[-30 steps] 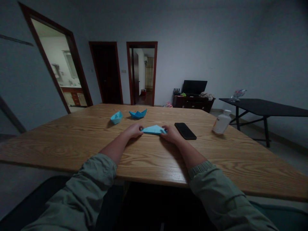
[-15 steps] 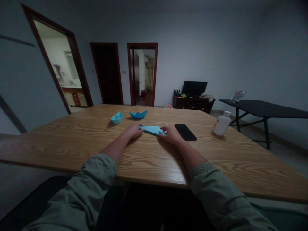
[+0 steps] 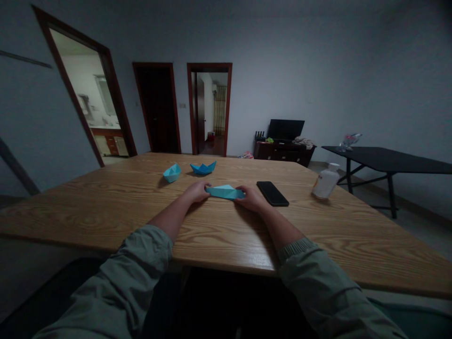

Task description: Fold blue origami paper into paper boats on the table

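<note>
Blue folded paper (image 3: 225,192), gripped between left hand (image 3: 197,191), right hand (image 3: 252,198)

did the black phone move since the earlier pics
No, the black phone has not shifted either way; its place beside the white bottle on the table matches the earlier views.

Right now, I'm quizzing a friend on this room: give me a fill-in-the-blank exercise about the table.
The left hand and right hand touch the two ends of a folded paper sheet, whose colour is ____.
The black smartphone on the wooden table lies nearest the ____ hand.
Of the two origami boats, the paler boat stands to the ____ of the darker boat.

Missing words: blue; right; left.
</note>
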